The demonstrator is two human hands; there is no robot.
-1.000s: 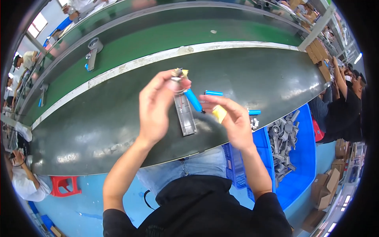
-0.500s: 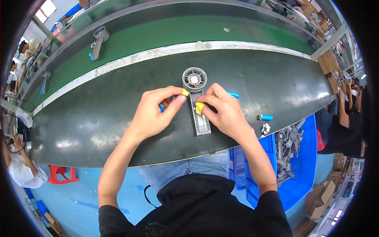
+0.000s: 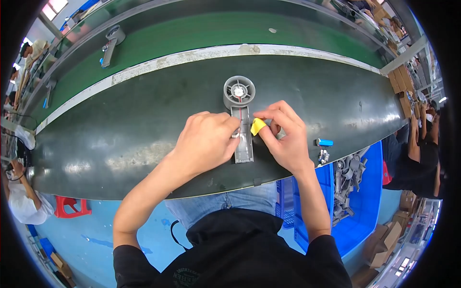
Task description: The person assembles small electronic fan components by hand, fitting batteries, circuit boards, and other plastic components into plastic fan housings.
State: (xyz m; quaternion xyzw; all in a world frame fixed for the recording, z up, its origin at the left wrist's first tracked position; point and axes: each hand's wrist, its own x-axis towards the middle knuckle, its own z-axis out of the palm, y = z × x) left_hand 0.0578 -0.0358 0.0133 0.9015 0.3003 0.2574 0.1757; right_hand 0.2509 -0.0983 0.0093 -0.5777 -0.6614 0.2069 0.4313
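Observation:
A grey handheld fan body (image 3: 244, 144) lies on the dark table, its round fan head (image 3: 239, 91) away from me. Its long handle is an uncovered trough with a thin red wire inside. Over the left edge of this trough, my left hand (image 3: 206, 139) is closed, its fingertips pressed together at a small pale bit that I cannot make out. Just right of the trough, my right hand (image 3: 288, 137) is curled, index finger close to the thumb. A yellow cover (image 3: 258, 126) sits at that thumb's tip. Whatever its palm contains is hidden.
At the right lie a blue cylindrical battery (image 3: 324, 142) and a small circuit board (image 3: 323, 156). A blue bin (image 3: 357, 197) of grey parts stands below the table's right edge. Another fan body (image 3: 111, 45) rests on the green belt (image 3: 201, 36). Other people work at both sides.
My left hand has moved right over the handle, hiding its yellow-tipped finger. My right hand has shifted right, off the trough. The blue pieces seen beside both hands no longer show.

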